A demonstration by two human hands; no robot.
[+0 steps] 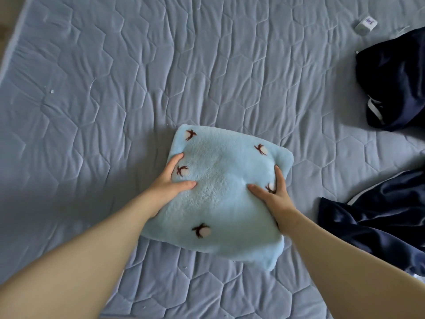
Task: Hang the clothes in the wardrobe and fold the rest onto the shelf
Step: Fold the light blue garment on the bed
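Observation:
A folded, fluffy light-blue garment point(220, 203) with small brown-and-white motifs lies on the quilted grey-blue bedcover point(103, 93). My left hand point(169, 181) grips its left side, thumb on top and fingers curled round the edge. My right hand point(277, 198) grips its right side the same way, thumb pressed into the fleece. The near right corner of the bundle looks raised a little off the bed.
A crumpled dark navy satin garment point(395, 81) lies at the right edge, and a second navy satin piece point(377, 217) sits nearer on the right. A small white box point(366, 25) rests at the far right. The bed's left edge point(13, 42) runs along the upper left.

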